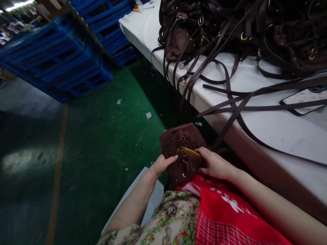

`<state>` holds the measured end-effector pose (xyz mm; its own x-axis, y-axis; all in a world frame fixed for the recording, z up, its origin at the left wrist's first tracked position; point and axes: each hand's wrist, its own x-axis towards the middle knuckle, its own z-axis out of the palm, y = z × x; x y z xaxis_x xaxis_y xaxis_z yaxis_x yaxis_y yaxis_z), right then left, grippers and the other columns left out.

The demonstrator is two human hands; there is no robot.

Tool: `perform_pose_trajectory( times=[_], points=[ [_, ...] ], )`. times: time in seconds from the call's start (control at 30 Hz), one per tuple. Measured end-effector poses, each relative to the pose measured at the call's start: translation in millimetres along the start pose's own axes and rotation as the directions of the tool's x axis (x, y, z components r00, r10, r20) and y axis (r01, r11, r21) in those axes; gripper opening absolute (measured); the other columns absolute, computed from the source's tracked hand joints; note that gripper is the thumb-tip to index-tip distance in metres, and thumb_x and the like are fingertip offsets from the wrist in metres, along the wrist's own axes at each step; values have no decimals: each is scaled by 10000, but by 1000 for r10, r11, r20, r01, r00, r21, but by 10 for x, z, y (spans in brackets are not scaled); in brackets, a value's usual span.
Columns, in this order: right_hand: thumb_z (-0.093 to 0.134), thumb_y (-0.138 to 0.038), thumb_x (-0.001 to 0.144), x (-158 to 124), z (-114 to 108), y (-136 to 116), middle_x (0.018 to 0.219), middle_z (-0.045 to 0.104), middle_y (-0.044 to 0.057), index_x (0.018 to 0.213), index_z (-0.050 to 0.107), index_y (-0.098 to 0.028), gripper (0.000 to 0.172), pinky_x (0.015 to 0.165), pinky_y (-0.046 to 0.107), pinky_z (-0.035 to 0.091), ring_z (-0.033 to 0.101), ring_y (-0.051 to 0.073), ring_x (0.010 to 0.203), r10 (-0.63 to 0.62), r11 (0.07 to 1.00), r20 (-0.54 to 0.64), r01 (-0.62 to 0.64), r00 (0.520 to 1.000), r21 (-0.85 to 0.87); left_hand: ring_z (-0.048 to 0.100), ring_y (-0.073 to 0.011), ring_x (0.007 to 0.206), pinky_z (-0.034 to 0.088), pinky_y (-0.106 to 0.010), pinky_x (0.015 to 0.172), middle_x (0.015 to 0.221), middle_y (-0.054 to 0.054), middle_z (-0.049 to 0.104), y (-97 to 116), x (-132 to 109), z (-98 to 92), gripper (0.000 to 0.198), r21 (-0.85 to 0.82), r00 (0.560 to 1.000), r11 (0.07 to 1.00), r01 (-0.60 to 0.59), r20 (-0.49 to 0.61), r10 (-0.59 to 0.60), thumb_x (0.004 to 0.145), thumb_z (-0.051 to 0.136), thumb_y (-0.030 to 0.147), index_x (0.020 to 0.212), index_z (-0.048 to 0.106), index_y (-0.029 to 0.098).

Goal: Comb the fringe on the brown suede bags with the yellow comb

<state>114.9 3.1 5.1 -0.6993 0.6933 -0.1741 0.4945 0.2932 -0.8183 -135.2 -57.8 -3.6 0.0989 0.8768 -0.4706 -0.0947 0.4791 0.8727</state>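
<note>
A dark brown bag [186, 132] with gathered fabric and small gold fittings rests at my lap. My left hand [162, 164] grips the bag's left side, its thumb on top and its other fingers hidden behind the fabric. In my right hand [211, 163], fingers closed, is a yellow comb-like tool [189, 152] with dark slots along its length. It lies across the middle of the bag, and its right end is covered by my fingers.
A white-covered table [288, 136] on the right carries a heap of dark brown bags [230, 30], long straps [240, 109] and a phone [304, 100]. Blue pallets [56, 54] stand at the upper left. Paper scraps [148, 115] lie on the green floor [102, 136].
</note>
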Motion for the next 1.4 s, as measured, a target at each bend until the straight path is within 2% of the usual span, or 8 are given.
perform_pose_trajectory(
  times=[0.2,0.3,0.4,0.63,0.93,1.07,1.23,1.4],
  points=[
    [514,-129,667,-21,99,202,746,608,12,794,580,-176,151,638,256,450,559,151,693,126,933,3,-120,992,338,652,-239,847,518,-361,760,923,-95,699,360,-22,-615,471,585,965,769,257,-118,-233,754,633,520,1001,652,119],
    [516,-173,651,0,91,270,542,495,-60,747,540,-173,98,424,190,322,407,75,444,219,689,130,-248,967,681,635,-221,862,509,-354,791,971,-96,668,793,21,-725,347,840,902,519,158,-336,270,783,619,444,961,647,148],
    [522,-184,633,8,73,264,437,397,-101,688,491,-181,63,360,169,184,259,35,350,269,535,183,-305,946,788,619,-191,921,502,-325,840,1037,-78,635,1160,112,-488,255,944,818,297,-144,-55,573,847,553,383,977,633,179],
    [504,-182,616,78,21,155,462,481,-67,683,517,-167,69,368,157,239,356,45,371,157,617,241,-285,958,734,624,-303,961,500,-415,834,1048,-164,622,1124,575,276,476,993,970,-19,-114,116,215,737,637,264,1162,507,94],
    [534,-185,594,77,-25,218,443,494,-56,607,537,-155,32,360,154,248,371,43,363,127,566,273,-296,953,769,614,-192,1019,461,-358,877,1224,-125,608,1893,1306,378,453,412,799,883,-226,596,-73,880,486,360,1297,457,187],
    [543,-176,582,68,5,226,422,517,-38,602,554,-141,42,338,148,201,330,32,330,29,381,300,-288,954,879,555,-208,1132,361,-384,1024,1184,-93,641,2038,1596,527,488,385,793,895,-226,606,-61,892,416,527,1166,593,164],
    [603,-164,562,7,33,255,414,517,-47,728,604,-136,169,313,141,205,342,42,304,-91,142,296,-282,951,949,625,-242,999,435,-383,966,956,-103,720,1912,1674,528,686,658,506,753,4,648,-569,802,375,719,941,696,128],
    [638,-201,535,-117,-58,384,437,535,-19,636,616,-121,132,322,151,213,365,42,313,-8,56,282,-281,959,958,645,-236,983,500,-332,879,956,-37,728,1815,1529,321,509,723,500,688,-62,619,-606,453,858,383,904,713,198]
  ],
)
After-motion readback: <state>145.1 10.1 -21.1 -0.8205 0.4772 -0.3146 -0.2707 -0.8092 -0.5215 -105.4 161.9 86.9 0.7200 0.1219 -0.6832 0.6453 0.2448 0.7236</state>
